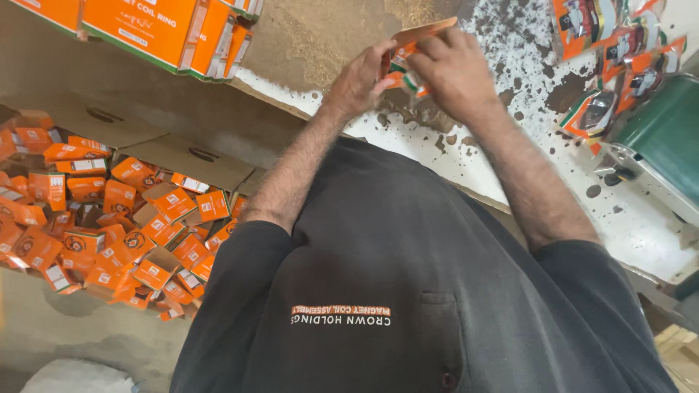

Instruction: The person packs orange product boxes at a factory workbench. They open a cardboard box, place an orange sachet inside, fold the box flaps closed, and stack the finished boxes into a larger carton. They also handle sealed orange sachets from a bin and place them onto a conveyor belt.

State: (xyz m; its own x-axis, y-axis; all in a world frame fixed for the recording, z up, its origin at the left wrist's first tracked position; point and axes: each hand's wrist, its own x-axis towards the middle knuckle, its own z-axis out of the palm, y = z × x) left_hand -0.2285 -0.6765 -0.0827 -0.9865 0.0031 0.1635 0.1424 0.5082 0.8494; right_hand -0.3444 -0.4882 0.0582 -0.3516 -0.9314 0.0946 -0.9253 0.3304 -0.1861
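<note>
My left hand and my right hand are raised together over a worn white table. Both grip one small orange carton. My left fingers pinch its left side, and my right hand covers its right and lower part. The carton's flap sticks out above my fingers, and its lower part is hidden behind my right hand. My dark shirt fills the lower middle of the view.
A big open cardboard box at the left holds several small orange cartons in a loose heap. Larger orange boxes sit at the top left. Orange packets with dark parts lie at the top right, beside a green machine.
</note>
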